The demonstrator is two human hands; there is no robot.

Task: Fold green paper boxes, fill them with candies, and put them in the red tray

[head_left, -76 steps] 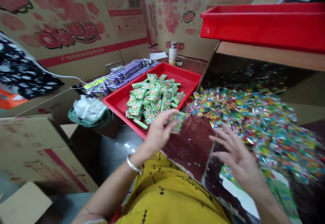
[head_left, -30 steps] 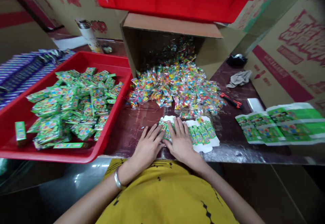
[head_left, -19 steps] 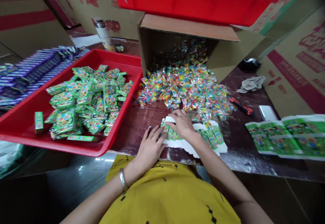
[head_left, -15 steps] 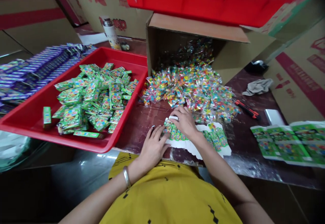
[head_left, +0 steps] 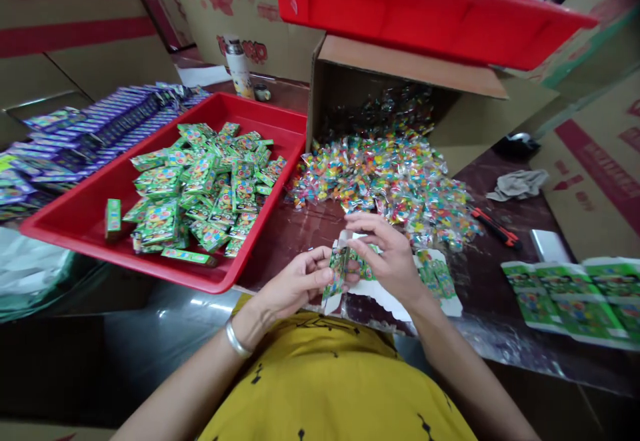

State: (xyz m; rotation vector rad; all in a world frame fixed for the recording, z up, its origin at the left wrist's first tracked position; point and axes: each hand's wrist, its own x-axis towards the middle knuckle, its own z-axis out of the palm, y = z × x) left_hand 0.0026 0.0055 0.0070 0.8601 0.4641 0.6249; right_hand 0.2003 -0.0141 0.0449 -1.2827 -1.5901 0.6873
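My left hand and my right hand both grip a flat green-and-white carton blank, lifted off the dark table and held between them near the front edge. Under my right hand lies a short stack of more flat blanks. Just beyond is a heap of small colourful wrapped sweets spilling from a cardboard box lying on its side. To the left a red tray holds several filled green boxes.
Purple packs are stacked at far left. A second red tray rests on the cardboard box. A cutter, a grey rag, a tape roll and more green blanks lie at right. A bottle stands behind.
Both hands pressed on the stack of blanks earlier; now they have lifted one blank off it and hold it up between them. The view has shifted a little to the left.
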